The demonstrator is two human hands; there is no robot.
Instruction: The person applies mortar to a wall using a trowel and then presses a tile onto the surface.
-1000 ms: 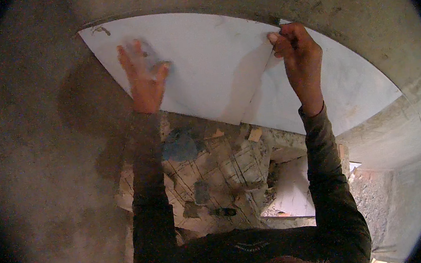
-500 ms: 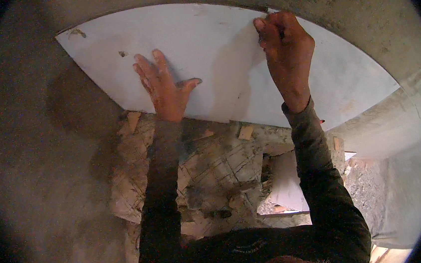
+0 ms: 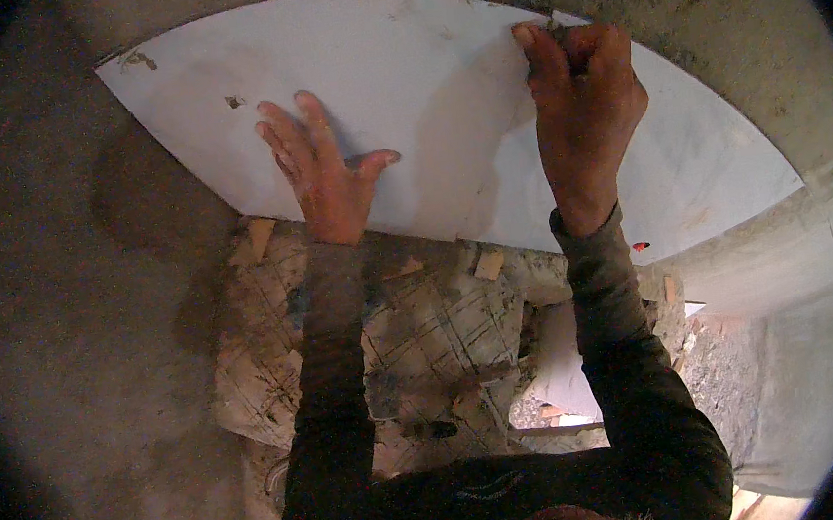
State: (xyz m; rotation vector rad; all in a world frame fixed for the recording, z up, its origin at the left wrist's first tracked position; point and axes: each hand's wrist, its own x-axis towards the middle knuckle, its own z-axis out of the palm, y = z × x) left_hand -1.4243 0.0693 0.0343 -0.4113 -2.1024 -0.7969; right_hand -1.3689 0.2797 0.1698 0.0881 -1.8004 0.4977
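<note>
A: Where's the panel [image 3: 450, 79]?

B: Across the upper part of the view. It's white, its long top edge running along the grey wall [image 3: 713, 26], its bottom edge above a scored surface [image 3: 446, 317] with crossing dark lines.

A: And the left hand [image 3: 325, 174]?

B: Spread flat on the panel, thumb out, gripping nothing. It's by the bottom edge, left of the middle. A dark mark [image 3: 235, 102] sits just past the fingers, toward the top left corner.

A: The right hand [image 3: 590, 111]?

B: At the top edge, right of the middle, fingers curled in toward the thumb. I can't tell whether anything is pinched there.

A: What's along the bottom edge?

B: A small red bit [image 3: 641, 246] near the right corner, and a tan chip [image 3: 489, 264] just below, around the middle.
</note>
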